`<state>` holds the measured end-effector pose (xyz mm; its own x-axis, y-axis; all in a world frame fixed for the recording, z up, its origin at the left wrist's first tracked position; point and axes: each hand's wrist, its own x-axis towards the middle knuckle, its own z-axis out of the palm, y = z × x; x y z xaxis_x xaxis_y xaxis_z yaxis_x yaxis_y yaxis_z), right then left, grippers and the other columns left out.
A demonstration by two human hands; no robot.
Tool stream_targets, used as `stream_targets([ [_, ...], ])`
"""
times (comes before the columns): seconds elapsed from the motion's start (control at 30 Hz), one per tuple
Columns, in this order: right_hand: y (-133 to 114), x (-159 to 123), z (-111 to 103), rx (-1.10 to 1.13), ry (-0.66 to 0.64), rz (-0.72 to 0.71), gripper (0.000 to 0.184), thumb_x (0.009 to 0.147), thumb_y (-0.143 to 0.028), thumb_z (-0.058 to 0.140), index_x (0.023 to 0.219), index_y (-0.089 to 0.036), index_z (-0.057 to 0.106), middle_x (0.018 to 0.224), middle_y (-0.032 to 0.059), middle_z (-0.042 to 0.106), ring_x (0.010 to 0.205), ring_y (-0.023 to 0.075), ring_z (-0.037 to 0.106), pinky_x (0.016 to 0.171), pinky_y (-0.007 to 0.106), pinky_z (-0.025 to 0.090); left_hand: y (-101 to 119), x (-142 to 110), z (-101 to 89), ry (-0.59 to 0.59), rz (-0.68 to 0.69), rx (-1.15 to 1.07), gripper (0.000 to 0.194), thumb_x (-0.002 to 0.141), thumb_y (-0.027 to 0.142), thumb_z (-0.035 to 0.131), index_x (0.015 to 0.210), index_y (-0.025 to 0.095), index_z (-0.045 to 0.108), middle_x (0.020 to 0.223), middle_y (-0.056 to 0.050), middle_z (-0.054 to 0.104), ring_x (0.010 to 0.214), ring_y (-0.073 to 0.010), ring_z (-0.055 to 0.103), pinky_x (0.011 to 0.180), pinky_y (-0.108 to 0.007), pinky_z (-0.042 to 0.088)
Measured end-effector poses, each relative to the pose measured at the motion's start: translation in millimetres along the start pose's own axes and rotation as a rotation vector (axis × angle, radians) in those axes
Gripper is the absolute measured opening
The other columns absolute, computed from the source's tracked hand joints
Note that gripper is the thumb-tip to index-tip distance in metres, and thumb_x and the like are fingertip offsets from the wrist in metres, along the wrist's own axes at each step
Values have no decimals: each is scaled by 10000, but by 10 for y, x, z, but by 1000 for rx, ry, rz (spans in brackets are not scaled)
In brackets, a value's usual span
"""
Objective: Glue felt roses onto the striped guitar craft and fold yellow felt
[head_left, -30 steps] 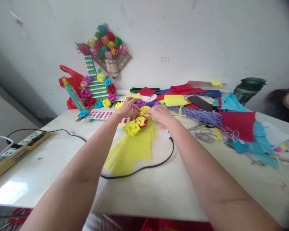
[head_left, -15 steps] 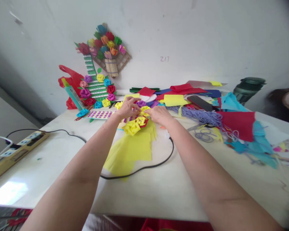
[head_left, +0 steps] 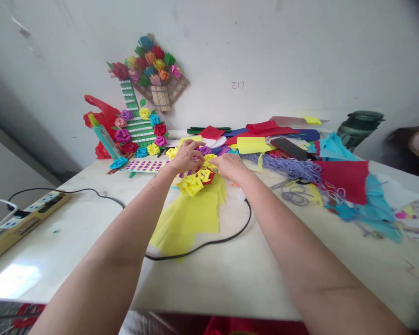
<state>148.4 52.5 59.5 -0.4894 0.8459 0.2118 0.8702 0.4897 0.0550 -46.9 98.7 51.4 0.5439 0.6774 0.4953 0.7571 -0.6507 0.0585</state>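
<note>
My left hand [head_left: 187,157] reaches over a yellow paper flower [head_left: 209,161], its fingers bent and closed at the flower's left edge. My right hand [head_left: 232,166] meets the same flower from the right, with its fingers pressed together on the edge. The fingers hide part of the flower. Just below are more yellow folded-paper flowers [head_left: 191,185], with a bit of red beside them. Under the hands runs a strip with purple and cream checks [head_left: 146,166]. Yellow crepe paper sheets [head_left: 195,214] lie nearer to me. A purple paper flower [head_left: 205,150] sits behind my left fingers.
A black cable [head_left: 212,242] loops across the table in front of the yellow sheets. At left lies a power strip [head_left: 28,218]. A flower-trimmed green guitar shape [head_left: 139,131] leans at the back. Lilac yarn [head_left: 289,168], a phone [head_left: 290,150] and coloured paper [head_left: 345,180] are at right.
Both hands stay at the yellow paper flower in almost the same pose. The whole view has shifted very slightly.
</note>
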Motion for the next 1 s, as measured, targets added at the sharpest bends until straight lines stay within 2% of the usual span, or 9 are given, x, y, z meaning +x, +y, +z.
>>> stream_targets([
  [0.17, -13, -13, -5, 7, 9, 14, 397, 843, -161, 426, 1164, -284, 625, 1039, 84, 684, 960, 237, 620, 756, 301, 413, 31, 6, 14, -6, -1, 29, 107, 690, 247, 608, 726, 233, 708, 1252, -9, 544, 1149, -271, 369, 997, -458, 325],
  [0.33, -15, -8, -13, 5, 12, 14, 383, 824, -139, 445, 1122, -274, 644, 1023, 90, 685, 952, 241, 622, 741, 303, 415, 5, -11, -10, -11, -3, 55, 175, 681, 240, 598, 821, 241, 702, 1249, -21, 546, 1143, -269, 397, 1008, -459, 304],
  [0.6, -6, -15, -11, 18, 14, 7, 397, 827, -134, 425, 1138, -266, 633, 1021, 92, 684, 949, 235, 620, 755, 307, 413, -15, 15, 1, -27, -11, 7, 266, 663, 415, 685, 858, 233, 684, 1213, -50, 583, 1118, -266, 424, 983, -442, 323],
  [1.0, -10, -6, 13, 44, 35, 29, 423, 820, -132, 430, 1178, -263, 612, 1025, 89, 682, 955, 236, 618, 732, 297, 424, -10, 56, 53, -30, 22, -36, 475, 639, 448, 692, 1047, 215, 619, 1165, -63, 620, 1121, -251, 478, 992, -414, 328],
])
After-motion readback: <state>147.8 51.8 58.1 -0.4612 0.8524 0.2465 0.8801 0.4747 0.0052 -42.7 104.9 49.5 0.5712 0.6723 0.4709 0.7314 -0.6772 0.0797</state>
